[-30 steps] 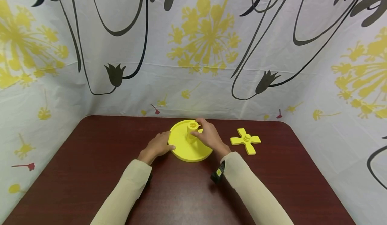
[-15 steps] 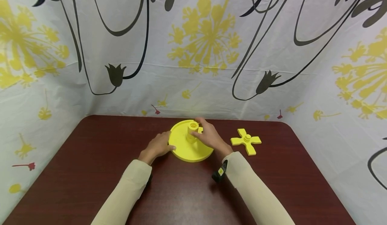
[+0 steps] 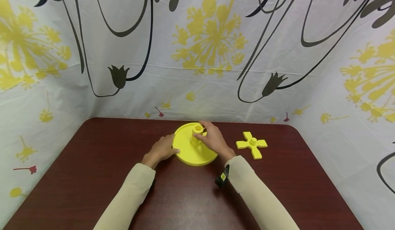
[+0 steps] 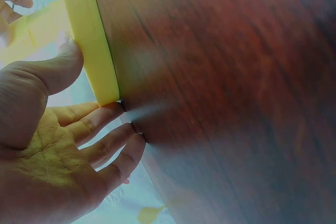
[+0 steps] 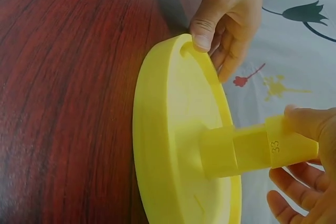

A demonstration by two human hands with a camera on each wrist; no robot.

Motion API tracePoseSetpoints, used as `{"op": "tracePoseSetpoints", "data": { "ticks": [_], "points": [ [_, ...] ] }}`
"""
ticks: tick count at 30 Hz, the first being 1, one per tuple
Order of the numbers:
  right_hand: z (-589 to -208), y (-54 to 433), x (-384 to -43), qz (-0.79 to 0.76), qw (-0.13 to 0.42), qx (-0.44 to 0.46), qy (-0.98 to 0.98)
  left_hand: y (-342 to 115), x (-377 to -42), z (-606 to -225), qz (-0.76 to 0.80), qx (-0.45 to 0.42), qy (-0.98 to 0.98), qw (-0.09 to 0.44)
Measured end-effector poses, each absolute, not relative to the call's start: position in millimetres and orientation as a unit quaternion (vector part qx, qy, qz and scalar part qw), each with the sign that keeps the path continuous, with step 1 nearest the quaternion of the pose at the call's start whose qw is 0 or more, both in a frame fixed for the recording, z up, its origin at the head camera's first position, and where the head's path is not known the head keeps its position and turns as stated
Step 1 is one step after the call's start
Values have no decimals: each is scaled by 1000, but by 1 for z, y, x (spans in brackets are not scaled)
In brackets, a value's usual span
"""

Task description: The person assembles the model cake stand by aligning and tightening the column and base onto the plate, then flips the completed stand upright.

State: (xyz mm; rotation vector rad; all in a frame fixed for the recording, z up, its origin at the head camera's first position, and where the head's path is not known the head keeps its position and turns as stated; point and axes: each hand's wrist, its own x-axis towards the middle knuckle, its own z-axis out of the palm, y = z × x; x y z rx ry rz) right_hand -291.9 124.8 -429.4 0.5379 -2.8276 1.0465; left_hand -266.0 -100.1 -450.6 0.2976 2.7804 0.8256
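Note:
A round yellow base (image 3: 189, 157) with a raised rim lies flat near the far edge of the table. From its middle rises a yellow post (image 5: 247, 148); the wider collar at its top (image 5: 283, 142) bears the number 33. My left hand (image 3: 161, 150) holds the base by its left rim, thumb over the edge and fingers low at the side. The thumb and fingers of my right hand (image 3: 215, 140) pinch the collar. A small yellow part (image 3: 204, 133) shows between that hand and the post, its shape mostly hidden.
To the right of the base lies a yellow cross-shaped piece (image 3: 252, 143) with a round threaded stub in its middle. The dark reddish table (image 3: 182, 202) ends just beyond the base, where a patterned cloth (image 3: 213, 99) hangs behind and along both sides.
My right wrist has shifted slightly to the right and back, with the fingers staying at the collar. The left hand and the base look still.

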Motion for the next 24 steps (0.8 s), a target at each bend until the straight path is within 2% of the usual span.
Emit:
{"op": "tracePoseSetpoints", "data": {
  "ticks": [14,24],
  "points": [
    [-434,121,-290,335,61,139,-930,-98,-267,-451,273,97,948,129],
    [-436,121,-290,330,86,145,-929,-99,-268,-449,256,97,953,131]
  ]
}}
